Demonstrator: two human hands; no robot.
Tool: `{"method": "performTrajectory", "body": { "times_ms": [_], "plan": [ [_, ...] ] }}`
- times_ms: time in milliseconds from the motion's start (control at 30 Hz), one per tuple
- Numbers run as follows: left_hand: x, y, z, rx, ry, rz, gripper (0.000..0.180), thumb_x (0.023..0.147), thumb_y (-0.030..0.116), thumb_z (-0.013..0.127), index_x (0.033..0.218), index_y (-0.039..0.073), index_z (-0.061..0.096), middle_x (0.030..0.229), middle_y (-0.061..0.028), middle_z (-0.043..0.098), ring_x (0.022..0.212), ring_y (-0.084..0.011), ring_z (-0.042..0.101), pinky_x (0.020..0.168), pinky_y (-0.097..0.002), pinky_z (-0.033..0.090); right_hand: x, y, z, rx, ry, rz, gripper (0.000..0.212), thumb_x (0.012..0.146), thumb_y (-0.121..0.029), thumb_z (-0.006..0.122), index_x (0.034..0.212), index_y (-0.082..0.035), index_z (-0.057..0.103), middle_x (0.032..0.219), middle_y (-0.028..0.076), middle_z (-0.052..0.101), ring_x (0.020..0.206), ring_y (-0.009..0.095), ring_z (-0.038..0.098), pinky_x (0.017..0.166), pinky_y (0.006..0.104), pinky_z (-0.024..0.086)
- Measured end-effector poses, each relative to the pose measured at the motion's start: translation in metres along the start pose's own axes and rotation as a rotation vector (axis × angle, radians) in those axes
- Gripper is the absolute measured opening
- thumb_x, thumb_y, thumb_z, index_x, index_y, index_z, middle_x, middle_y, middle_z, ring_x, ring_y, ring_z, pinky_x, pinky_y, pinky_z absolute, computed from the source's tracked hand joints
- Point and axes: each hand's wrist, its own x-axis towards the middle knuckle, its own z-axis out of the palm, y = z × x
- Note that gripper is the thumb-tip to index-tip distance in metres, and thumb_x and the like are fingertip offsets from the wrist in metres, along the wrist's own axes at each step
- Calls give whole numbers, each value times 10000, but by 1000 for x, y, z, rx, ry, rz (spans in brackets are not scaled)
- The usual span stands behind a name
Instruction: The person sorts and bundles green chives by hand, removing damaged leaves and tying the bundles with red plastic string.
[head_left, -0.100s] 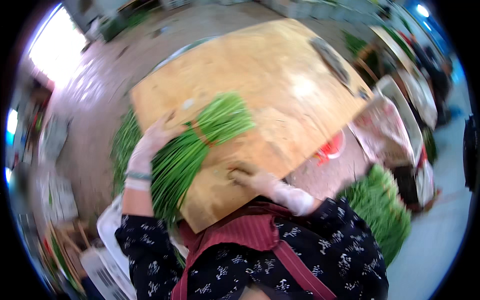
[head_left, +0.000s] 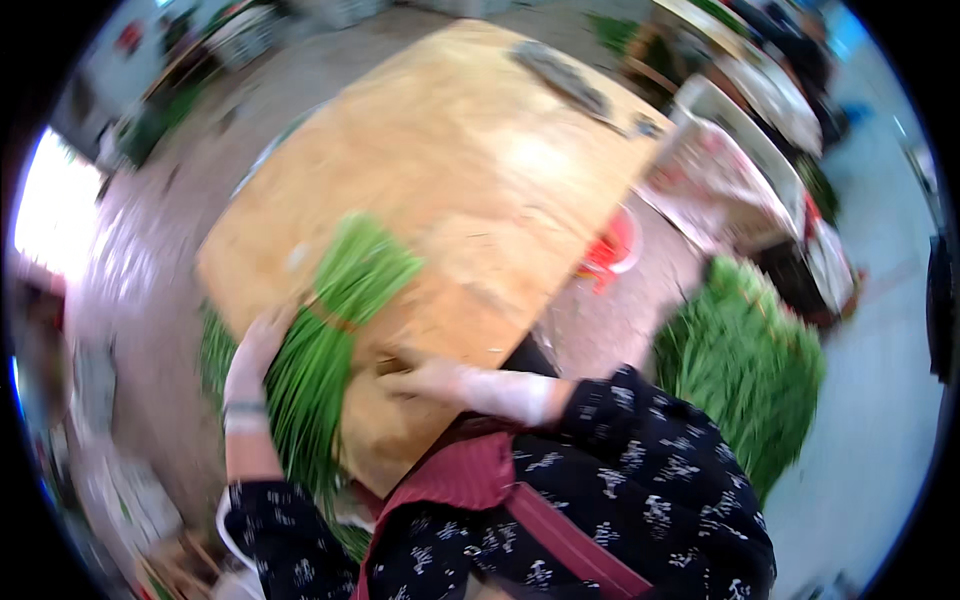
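Overhead, a person leans over a wooden cutting board (head_left: 470, 190). Their left hand (head_left: 255, 350) is wrapped around a bundle of long green stalks (head_left: 335, 320) — tied with a band, lying across the board's near left edge, tips pointing away. Their right hand (head_left: 425, 378) rests on the board just beside the bundle; the blur hides whether it grips anything. A heap of greens (head_left: 745, 370) lies to the right — a cleaver (head_left: 565, 78) sits at the board's far edge.
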Motion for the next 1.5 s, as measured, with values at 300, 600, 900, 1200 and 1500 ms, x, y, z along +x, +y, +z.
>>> {"method": "performTrajectory", "body": {
  "times_ms": [300,600,900,1200,1500],
  "plan": [
    [19,149,-45,-355,-32,-315,434,877,259,501,1226,3,462,1173,-189,521,1082,-299,488,927,-358,359,-16,-41,-5,777,273,-171,502,738,-265,700,1157,-56,521,1087,77,580,984,182,537,865,305,427],
    [96,213,-23,-1270,-227,-79,721,761,130,628,1361,22,242,1297,-146,380,1139,-264,418,971,-335,330,-60,-79,-156,1296,204,-477,287,775,-322,634,947,-93,618,778,37,634,605,152,598,564,294,503],
    [162,376,-15,-1000,-275,153,669,735,-41,554,1345,15,285,1212,-144,471,1081,-211,482,934,-306,379,-176,-17,-217,844,788,-813,610,797,-264,641,1285,-65,333,1156,81,518,974,189,546,834,332,466],
    [159,394,30,-947,-785,239,667,808,147,576,1365,-3,242,1308,-125,394,1130,-180,418,957,-298,334,-267,118,-283,1318,1135,-532,383,792,-131,619,1138,-25,493,1006,130,611,903,254,605,824,417,494],
    [155,295,-49,-824,-201,-28,517,846,165,503,1339,98,362,1124,-109,528,836,-134,542,774,-246,432,-437,105,-301,-199,2141,-122,933,650,-144,727,1390,-89,160,1106,156,511,974,274,541,847,327,449]
  ]
}}
